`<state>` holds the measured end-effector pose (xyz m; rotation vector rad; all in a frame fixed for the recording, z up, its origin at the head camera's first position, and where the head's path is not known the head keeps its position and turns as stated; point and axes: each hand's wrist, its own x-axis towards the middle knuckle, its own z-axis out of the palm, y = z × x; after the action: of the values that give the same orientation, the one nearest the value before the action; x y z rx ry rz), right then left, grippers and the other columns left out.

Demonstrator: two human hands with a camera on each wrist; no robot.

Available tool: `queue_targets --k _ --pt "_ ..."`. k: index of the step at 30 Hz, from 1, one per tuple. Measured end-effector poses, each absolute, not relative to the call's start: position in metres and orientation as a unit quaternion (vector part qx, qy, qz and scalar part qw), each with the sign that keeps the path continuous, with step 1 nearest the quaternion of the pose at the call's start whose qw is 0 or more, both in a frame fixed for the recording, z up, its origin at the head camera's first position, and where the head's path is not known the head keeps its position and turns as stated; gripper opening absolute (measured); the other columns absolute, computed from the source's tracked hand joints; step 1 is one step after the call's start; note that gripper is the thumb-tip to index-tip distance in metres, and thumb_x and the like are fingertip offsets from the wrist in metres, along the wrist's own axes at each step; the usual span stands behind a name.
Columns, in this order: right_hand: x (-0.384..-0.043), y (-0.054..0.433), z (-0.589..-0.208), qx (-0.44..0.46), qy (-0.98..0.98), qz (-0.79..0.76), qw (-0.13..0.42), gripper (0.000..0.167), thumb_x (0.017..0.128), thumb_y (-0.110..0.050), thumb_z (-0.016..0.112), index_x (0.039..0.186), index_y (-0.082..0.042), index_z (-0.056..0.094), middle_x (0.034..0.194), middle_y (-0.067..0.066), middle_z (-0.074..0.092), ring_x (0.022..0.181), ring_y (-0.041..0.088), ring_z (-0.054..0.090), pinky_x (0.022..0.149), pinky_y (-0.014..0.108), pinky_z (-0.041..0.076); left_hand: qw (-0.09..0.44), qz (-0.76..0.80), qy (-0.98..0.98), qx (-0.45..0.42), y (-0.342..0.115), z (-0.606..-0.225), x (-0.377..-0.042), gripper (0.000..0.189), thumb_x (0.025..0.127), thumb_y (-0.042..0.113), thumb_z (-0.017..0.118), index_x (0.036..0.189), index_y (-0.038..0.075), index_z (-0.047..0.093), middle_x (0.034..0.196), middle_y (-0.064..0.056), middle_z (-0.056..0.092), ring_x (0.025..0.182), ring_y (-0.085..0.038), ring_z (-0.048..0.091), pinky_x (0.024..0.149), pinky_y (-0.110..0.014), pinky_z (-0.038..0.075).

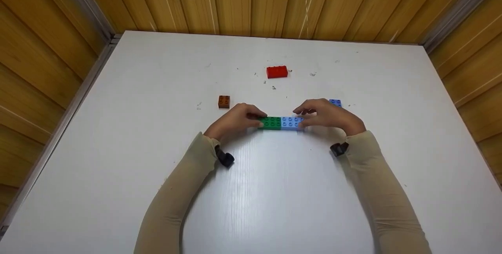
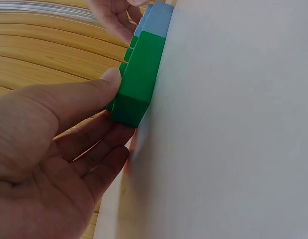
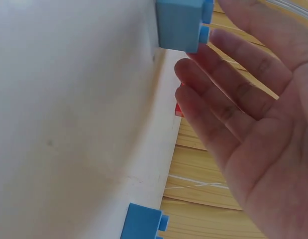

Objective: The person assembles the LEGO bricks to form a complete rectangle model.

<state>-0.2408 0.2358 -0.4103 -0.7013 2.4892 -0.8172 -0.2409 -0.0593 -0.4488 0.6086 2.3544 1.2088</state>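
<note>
A green brick (image 1: 271,123) and a light blue brick (image 1: 290,123) sit end to end in one row, studs up, on the white table. At the green end, my left hand (image 1: 239,120) pinches the green brick (image 2: 141,74), thumb on the near studded edge and fingers behind. My right hand (image 1: 327,116) is at the light blue end, thumb at its near corner and forefinger raised behind it. In the right wrist view its fingers spread loosely beside the light blue brick (image 3: 179,25), the lower ones off it.
Beyond the hands lies a red brick (image 1: 277,72). An orange-brown brick (image 1: 224,102) stands to the left, past my left hand. Behind my right hand a blue brick (image 1: 335,102) is partly hidden. Wood-look panels (image 1: 270,3) rise around the white table (image 1: 274,191).
</note>
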Motion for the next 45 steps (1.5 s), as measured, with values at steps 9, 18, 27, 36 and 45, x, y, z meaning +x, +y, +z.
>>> queue_targets --k 9,18,27,36,45 --pt "-0.254 0.232 -0.404 -0.233 0.911 -0.281 0.193 0.043 0.091 -0.025 0.066 0.13 -0.008 0.059 0.132 0.012 0.059 0.124 0.032 0.051 0.107 0.052 0.039 0.214 0.439 0.846 0.214 -0.06 -0.448 -0.241 0.03 0.088 0.016 0.07 0.119 0.017 0.07 0.118 0.002 0.067 0.11 -0.015 0.057 0.099 -0.031 0.047" --pt "-0.271 0.23 -0.401 -0.21 0.918 -0.294 0.162 0.049 0.091 -0.027 0.067 0.135 -0.009 0.055 0.138 0.012 0.055 0.127 0.034 0.048 0.108 0.052 0.038 0.21 0.439 0.846 0.218 -0.059 -0.449 -0.241 0.031 0.088 0.017 0.07 0.119 0.015 0.069 0.117 0.001 0.067 0.109 -0.015 0.057 0.098 -0.03 0.047" --pt "-0.287 0.226 -0.401 -0.173 0.92 -0.313 0.16 0.054 0.092 -0.031 0.065 0.141 -0.015 0.049 0.145 0.007 0.048 0.135 0.035 0.041 0.11 0.052 0.036 0.22 0.44 0.847 0.204 -0.058 -0.449 -0.24 0.031 0.088 0.017 0.07 0.12 0.017 0.069 0.118 0.002 0.067 0.109 -0.014 0.057 0.099 -0.03 0.047" --pt "-0.303 0.222 -0.4 -0.174 0.925 -0.3 0.157 0.055 0.093 -0.031 0.063 0.144 -0.015 0.045 0.149 0.009 0.043 0.135 0.036 0.04 0.11 0.052 0.035 0.213 0.434 0.849 0.215 -0.059 -0.45 -0.242 0.032 0.089 0.018 0.069 0.121 0.015 0.068 0.12 0.0 0.066 0.111 -0.015 0.055 0.1 -0.031 0.046" --pt "-0.319 0.217 -0.4 -0.161 0.924 -0.304 0.169 0.057 0.094 -0.028 0.062 0.146 -0.018 0.042 0.151 0.009 0.04 0.137 0.036 0.038 0.111 0.052 0.034 0.219 0.443 0.844 0.208 -0.059 -0.449 -0.241 0.031 0.089 0.017 0.069 0.12 0.016 0.069 0.118 0.002 0.066 0.108 -0.013 0.057 0.098 -0.03 0.047"
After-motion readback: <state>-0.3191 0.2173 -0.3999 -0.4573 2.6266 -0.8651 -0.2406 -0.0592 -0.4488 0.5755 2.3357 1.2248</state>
